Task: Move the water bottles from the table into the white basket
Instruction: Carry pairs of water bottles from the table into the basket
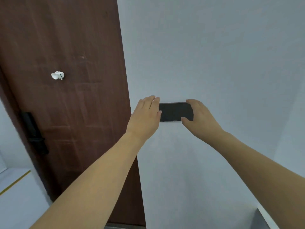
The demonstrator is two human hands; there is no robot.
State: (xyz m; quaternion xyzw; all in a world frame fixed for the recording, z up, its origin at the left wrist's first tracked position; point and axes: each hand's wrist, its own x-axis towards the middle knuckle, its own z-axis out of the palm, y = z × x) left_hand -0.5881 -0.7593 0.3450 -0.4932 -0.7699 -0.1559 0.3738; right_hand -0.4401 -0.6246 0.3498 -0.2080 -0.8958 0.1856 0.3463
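No water bottle, table or white basket shows in the head view. Both my arms reach forward toward a pale wall. My right hand [197,117] grips the right end of a black phone [175,112] held flat and sideways, thumb under its lower edge and fingers over the top. My left hand [146,116] is at the phone's left end with straight fingers touching or just beside its edge.
A dark brown door [66,80] fills the left, with a black handle and lock [35,134] and a small white hook [57,75]. The pale wall [214,55] takes up the right. A grey edge [264,219] shows at the bottom right.
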